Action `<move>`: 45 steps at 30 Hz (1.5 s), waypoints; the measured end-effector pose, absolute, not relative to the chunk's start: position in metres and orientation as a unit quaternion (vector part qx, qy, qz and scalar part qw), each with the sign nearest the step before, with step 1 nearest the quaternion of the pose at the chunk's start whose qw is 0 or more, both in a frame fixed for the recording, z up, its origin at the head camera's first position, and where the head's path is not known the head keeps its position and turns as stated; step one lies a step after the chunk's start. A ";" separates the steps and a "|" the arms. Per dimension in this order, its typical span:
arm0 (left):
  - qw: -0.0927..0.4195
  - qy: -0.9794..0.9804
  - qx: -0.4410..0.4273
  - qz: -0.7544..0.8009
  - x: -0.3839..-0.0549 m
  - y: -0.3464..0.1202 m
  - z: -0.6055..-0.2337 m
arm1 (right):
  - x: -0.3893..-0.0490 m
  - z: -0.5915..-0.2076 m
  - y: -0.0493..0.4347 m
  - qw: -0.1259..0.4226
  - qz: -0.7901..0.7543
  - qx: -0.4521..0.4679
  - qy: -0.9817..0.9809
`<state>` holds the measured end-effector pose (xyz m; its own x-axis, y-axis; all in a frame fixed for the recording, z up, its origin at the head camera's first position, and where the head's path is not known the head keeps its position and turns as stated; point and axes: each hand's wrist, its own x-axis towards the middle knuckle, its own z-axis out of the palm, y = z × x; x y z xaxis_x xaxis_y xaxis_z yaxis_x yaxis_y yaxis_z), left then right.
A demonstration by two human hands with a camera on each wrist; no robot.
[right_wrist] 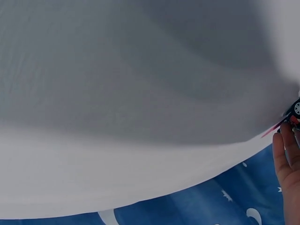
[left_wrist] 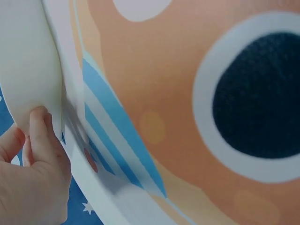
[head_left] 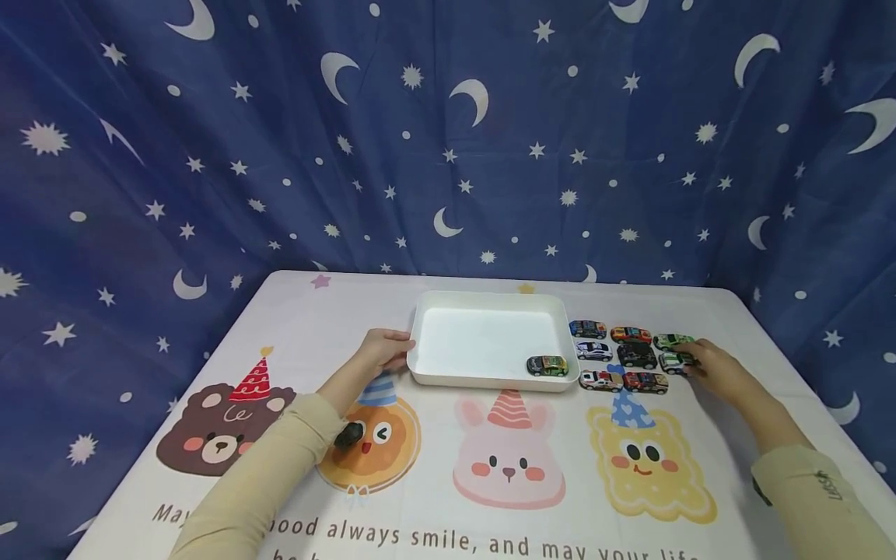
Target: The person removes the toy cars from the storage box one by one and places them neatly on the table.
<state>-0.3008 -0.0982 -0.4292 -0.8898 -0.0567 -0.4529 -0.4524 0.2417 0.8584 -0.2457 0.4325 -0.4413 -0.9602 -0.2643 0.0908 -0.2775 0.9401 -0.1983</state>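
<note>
We log: left hand [head_left: 381, 350], fingers curled against the near-left wall of the white tray [head_left: 483, 305]. One green toy car [head_left: 547, 365] inside, at the tray's front right corner. Right hand [head_left: 715, 372] at a white-and-green car [head_left: 675, 362], rightmost of eight cars beside the tray; we cannot tell whether it grips

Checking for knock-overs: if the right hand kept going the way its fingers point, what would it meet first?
The right hand points left into the toy cars; the small green-and-white toy car at its fingertips comes first, apparently already touched.
</note>
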 end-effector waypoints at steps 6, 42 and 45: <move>0.140 0.783 -0.132 0.591 -0.297 -0.097 -0.431 | -0.246 -0.437 0.429 0.023 0.100 0.125 -0.987; 0.135 0.772 -0.139 0.606 -0.294 -0.098 -0.434 | -0.231 -0.399 0.366 0.078 0.248 0.121 -0.958; 0.136 0.772 -0.140 0.605 -0.293 -0.098 -0.434 | -0.230 -0.395 0.362 0.089 0.294 0.130 -0.943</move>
<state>-0.2933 -0.0977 -0.4342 -0.9236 -0.0516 -0.3799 -0.3813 0.2283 0.8958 -0.2302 0.3619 -0.3954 -0.9505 -0.1922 0.2440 -0.2969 0.7929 -0.5321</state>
